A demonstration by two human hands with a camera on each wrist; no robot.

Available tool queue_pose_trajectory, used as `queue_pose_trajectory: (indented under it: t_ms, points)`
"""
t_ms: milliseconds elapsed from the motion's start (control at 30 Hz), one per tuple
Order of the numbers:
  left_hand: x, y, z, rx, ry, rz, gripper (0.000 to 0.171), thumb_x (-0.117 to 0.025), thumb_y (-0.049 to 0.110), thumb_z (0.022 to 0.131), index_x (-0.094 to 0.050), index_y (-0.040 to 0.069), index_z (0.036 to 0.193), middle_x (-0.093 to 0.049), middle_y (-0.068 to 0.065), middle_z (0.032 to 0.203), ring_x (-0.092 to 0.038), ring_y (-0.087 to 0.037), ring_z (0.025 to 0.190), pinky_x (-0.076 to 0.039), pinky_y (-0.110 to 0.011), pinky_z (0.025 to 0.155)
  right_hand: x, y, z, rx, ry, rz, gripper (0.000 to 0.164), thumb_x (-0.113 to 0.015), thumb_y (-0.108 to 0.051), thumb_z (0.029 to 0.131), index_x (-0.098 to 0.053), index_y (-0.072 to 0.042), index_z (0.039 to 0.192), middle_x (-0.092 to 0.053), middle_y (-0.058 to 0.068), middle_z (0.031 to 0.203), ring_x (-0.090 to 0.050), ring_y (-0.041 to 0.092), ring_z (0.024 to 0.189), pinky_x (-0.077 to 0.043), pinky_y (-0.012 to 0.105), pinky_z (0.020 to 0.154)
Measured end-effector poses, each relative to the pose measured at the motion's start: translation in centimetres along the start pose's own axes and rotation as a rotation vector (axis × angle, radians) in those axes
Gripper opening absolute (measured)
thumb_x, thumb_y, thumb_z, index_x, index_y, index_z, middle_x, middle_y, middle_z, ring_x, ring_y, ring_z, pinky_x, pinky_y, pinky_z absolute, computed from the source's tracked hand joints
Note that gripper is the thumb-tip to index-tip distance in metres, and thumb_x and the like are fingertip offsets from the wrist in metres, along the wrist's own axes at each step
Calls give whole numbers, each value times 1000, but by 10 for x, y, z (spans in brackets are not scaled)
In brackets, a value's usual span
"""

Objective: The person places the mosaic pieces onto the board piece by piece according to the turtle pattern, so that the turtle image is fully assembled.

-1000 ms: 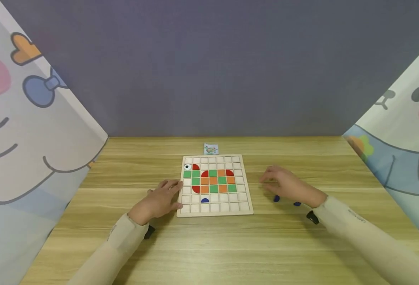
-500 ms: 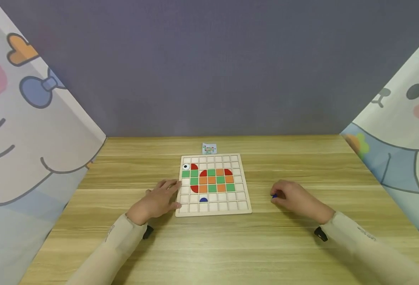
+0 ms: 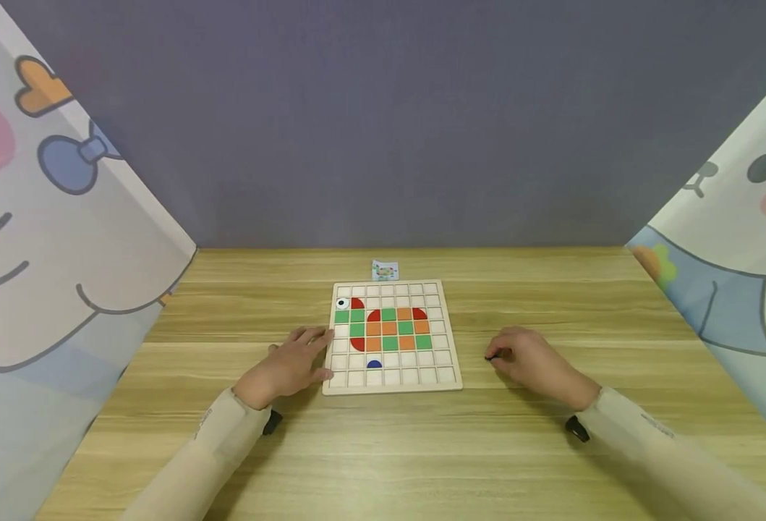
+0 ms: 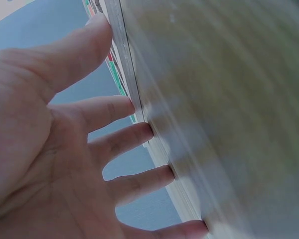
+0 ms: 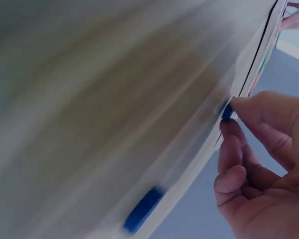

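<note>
A pale wooden grid board point(image 3: 424, 376) lies on the table, with red, green and orange tiles point(image 3: 389, 328) forming an animal shape. At its upper left sits a white eye tile point(image 3: 342, 303); in a lower row lies a blue half-round piece point(image 3: 374, 364). My left hand point(image 3: 289, 367) has its fingers spread, with thumb and fingertips point(image 4: 139, 130) at the board's left edge. To the right of the board, my right hand point(image 3: 539, 365) pinches a small blue piece point(image 5: 227, 111) between thumb and fingertips. Another blue piece point(image 5: 143, 210) lies on the table nearby, hidden in the head view.
Just behind the board lies a small picture card point(image 3: 385, 270) with a coloured pattern. The wood-grain table point(image 3: 383, 449) ends at a grey back wall point(image 3: 409, 130). Cartoon-printed cloths point(image 3: 734, 289) stand at both sides.
My right hand has come down over the blue pieces beside the board, taken one between thumb and fingers, and shifted slightly left. My left hand stays at the board's edge.
</note>
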State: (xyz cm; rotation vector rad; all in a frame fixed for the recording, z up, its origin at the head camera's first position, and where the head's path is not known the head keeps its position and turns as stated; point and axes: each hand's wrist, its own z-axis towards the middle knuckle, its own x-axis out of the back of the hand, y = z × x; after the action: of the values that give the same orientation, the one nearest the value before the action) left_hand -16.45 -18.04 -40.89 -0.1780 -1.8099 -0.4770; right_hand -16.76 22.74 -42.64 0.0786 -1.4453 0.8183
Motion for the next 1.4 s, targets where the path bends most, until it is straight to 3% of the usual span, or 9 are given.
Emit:
queue_pose_trajectory:
  t_ms: [267, 433, 600, 900, 1100, 1300, 1400]
  points:
    - [0, 1, 2, -9, 4, 2, 70, -62, 37, 91, -34, 7, 147, -30, -12, 149, -27, -40, 133, -29, -77, 82, -19, -43, 39, 156, -15, 79, 14, -75, 0, 73, -70, -13, 78, -61, -8, 78, -52, 10, 70, -46, 24, 62]
    - [-2, 2, 3, -6, -6, -3, 71, -62, 39, 91, -33, 9, 148, -28, -11, 150, -24, -40, 135, -28, -77, 84, -28, -57, 57, 158, -96, 80, 11, -73, -2, 78, -72, -13, 79, -61, -8, 79, -54, 8, 73, -47, 24, 64]
    - [0, 5, 5, -13, -5, -7, 70, -63, 37, 91, -33, 8, 147, -29, -12, 150, -24, -42, 134, -28, -76, 85, -27, -59, 60, 102, -159, 71, 10, -74, -5, 82, -73, -15, 81, -61, -10, 82, -54, 6, 78, -48, 25, 68]
    - [2, 5, 7, -8, -10, -12, 70, -62, 37, 91, -33, 9, 148, -27, -11, 151, -22, -42, 135, -27, -77, 84, -24, -58, 58, 163, -179, 38, 8, -76, -8, 80, -75, -16, 82, -60, -13, 82, -53, 5, 80, -43, 31, 76]
    - [0, 2, 7, -3, -18, -15, 71, -62, 37, 91, -32, 9, 148, -27, -11, 151, -22, -42, 135, -27, -78, 84, -14, -50, 45, 220, -139, 79, 9, -75, -8, 82, -75, -13, 89, -60, -8, 96, -55, 10, 89, -48, 29, 77]
    - [0, -1, 5, 5, -14, -12, 71, -62, 37, 91, -32, 8, 148, -26, -11, 151, -22, -41, 136, -28, -77, 84, 26, -19, 3, 49, -77, -6, 19, -75, -8, 81, -71, -11, 100, -59, -3, 100, -59, 17, 89, -51, 34, 73]
    - [0, -3, 4, 6, -10, -10, 71, -62, 37, 91, -32, 8, 148, -27, -12, 151, -22, -41, 136, -28, -77, 84, 43, 1, -24, -52, -124, -22, 27, -77, -12, 79, -69, -9, 105, -59, -2, 97, -58, 17, 83, -50, 31, 66]
